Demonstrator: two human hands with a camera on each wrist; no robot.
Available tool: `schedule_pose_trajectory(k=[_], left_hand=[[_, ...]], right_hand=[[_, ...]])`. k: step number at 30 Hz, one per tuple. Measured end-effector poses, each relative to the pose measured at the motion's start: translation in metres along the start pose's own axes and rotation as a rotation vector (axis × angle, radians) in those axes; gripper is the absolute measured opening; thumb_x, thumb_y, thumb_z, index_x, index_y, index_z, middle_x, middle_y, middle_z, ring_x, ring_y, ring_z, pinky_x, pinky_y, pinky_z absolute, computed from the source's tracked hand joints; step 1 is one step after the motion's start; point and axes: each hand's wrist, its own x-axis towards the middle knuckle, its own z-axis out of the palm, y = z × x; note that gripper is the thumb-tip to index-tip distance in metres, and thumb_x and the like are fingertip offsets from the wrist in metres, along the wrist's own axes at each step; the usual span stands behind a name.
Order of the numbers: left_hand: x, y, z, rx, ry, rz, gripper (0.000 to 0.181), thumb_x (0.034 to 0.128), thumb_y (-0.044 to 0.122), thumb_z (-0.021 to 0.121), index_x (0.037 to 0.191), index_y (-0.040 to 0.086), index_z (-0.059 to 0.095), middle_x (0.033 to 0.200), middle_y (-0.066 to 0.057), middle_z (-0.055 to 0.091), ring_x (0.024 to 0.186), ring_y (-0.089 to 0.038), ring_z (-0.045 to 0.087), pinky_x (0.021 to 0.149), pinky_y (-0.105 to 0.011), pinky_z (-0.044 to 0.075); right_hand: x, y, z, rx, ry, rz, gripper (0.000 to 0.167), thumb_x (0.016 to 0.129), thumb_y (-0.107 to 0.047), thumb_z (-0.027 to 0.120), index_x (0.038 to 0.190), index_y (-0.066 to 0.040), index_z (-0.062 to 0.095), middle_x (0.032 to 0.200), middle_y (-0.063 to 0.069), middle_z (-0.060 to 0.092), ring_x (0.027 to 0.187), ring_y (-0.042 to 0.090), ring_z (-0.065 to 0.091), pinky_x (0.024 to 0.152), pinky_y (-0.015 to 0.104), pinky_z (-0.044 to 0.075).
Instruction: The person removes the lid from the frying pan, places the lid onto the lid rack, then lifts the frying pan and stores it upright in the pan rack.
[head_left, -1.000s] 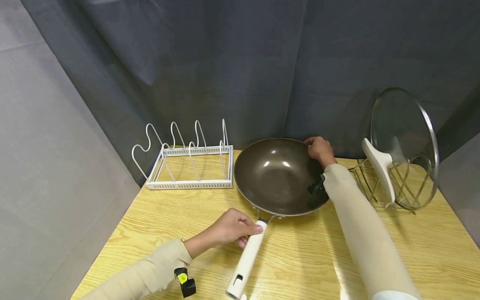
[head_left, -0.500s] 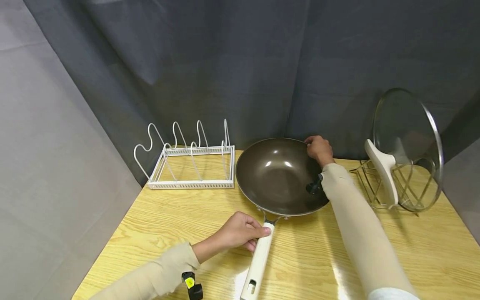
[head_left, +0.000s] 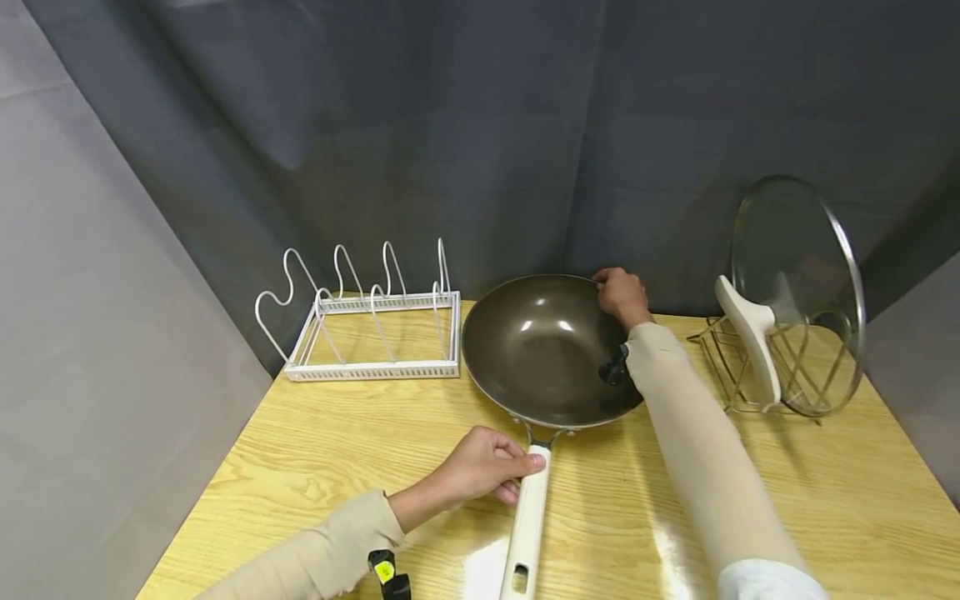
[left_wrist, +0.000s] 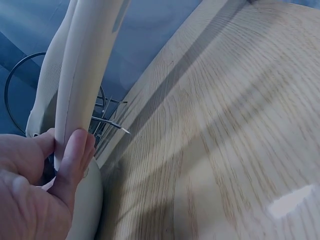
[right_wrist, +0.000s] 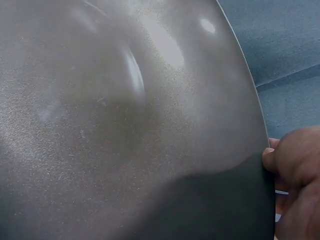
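A brown wok (head_left: 540,358) with a pale coated inside stands on the wooden table, its cream handle (head_left: 527,525) pointing toward me. My left hand (head_left: 483,467) pinches that handle near the wok, thumb on top; the left wrist view shows thumb and fingers on both sides of the handle (left_wrist: 85,75). At the far right of the rim, my right hand (head_left: 624,293) grips the edge. In the right wrist view the thumb lies over the inner side of the wok (right_wrist: 125,150), while the other fingers are mostly hidden behind the rim.
Close to the wok's left side is a white wire rack (head_left: 375,371) with upright loops. On the right, a glass lid (head_left: 795,250) with a cream handle stands upright in a metal wire rack (head_left: 723,367). A dark curtain (head_left: 450,125) hangs behind the table (head_left: 322,450).
The wok's handle has swung from pointing lower left to almost straight toward me, my left hand moving right with it. My right hand keeps hold of the rim. The view has shifted slightly.
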Motion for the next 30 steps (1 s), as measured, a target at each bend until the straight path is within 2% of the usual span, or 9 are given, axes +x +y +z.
schedule_pose_trajectory(k=[8, 15, 26, 30], left_hand=[[0.0017, -0.0004, 0.0045, -0.025, -0.007, 0.006, 0.029, 0.0932, 0.023, 0.077, 0.098, -0.005, 0.072, 0.082, -0.015, 0.076, 0.059, -0.018, 0.071, 0.06, -0.036, 0.061], [0.0025, -0.0006, 0.008, -0.037, 0.001, 0.0, 0.029, 0.0938, 0.022, 0.076, 0.1, -0.006, 0.07, 0.083, -0.014, 0.075, 0.06, -0.018, 0.07, 0.059, -0.033, 0.061], [0.002, 0.0006, 0.0093, -0.034, -0.012, -0.006, 0.029, 0.0935, 0.023, 0.077, 0.099, -0.004, 0.068, 0.081, -0.012, 0.075, 0.06, -0.017, 0.069, 0.06, -0.033, 0.061], [0.0023, -0.0011, 0.0101, 0.011, -0.011, 0.0, 0.031, 0.0937, 0.028, 0.076, 0.099, -0.002, 0.068, 0.082, -0.011, 0.075, 0.064, -0.019, 0.07, 0.062, -0.036, 0.062]], right_hand=[[0.0009, -0.0019, -0.0001, 0.006, -0.033, -0.01, 0.036, 0.107, -0.021, 0.049, 0.136, -0.005, 0.061, 0.143, 0.024, 0.056, 0.133, 0.049, 0.046, 0.108, 0.062, 0.038], [0.0015, -0.0033, -0.0006, -0.011, -0.062, -0.03, 0.04, 0.107, -0.024, 0.051, 0.141, -0.003, 0.058, 0.147, 0.023, 0.053, 0.137, 0.048, 0.043, 0.112, 0.061, 0.034], [-0.0008, -0.001, -0.0012, -0.002, -0.042, -0.04, 0.04, 0.106, -0.025, 0.054, 0.139, -0.004, 0.059, 0.145, 0.024, 0.054, 0.135, 0.049, 0.045, 0.111, 0.061, 0.036], [-0.0001, 0.0031, -0.0027, -0.002, -0.014, -0.041, 0.041, 0.105, -0.026, 0.055, 0.138, -0.002, 0.06, 0.143, 0.026, 0.055, 0.134, 0.051, 0.045, 0.109, 0.062, 0.036]])
